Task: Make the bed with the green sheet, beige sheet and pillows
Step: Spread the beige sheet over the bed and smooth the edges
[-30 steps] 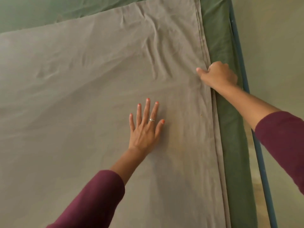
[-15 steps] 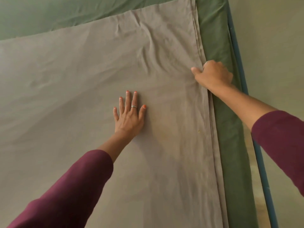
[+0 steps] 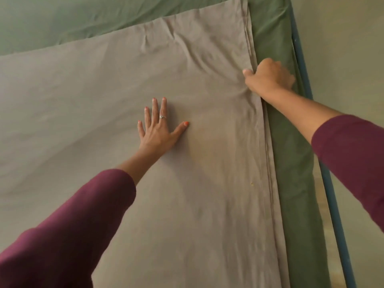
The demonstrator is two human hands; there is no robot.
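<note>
The beige sheet (image 3: 116,84) lies spread over the bed, covering most of the visible mattress top, with the green sheet (image 3: 291,154) exposed beneath it as a band along the far end and down the right side of the mattress. The left hand (image 3: 158,129) rests flat on the beige sheet, fingers extended and close together, palm down, gripping nothing. The right hand (image 3: 268,77) is closed in a fist on the right hem of the beige sheet, where fine folds radiate from the grip; the fingertips are curled out of sight, so the exact amount of cloth held cannot be confirmed. The fabric is judged light, thin and fully limp: it creases readily, as the wrinkles near the far right corner show, and it will slide over the green sheet under a flat palm rather than resist. It is not fragile. The best points of hold are the stitched hem and the corners, where the doubled edge carries tension without bunching; the open centre is better smoothed by pressure than pinched. The supporting surface is a soft mattress that should yield under the palm. A blue frame rail (image 3: 332,200) runs alongside the right edge of the mattress, just beside the green sheet, and a plain pale wall (image 3: 342,48) stands beyond it, leaving little working room on that side. No pillows are in view.
</note>
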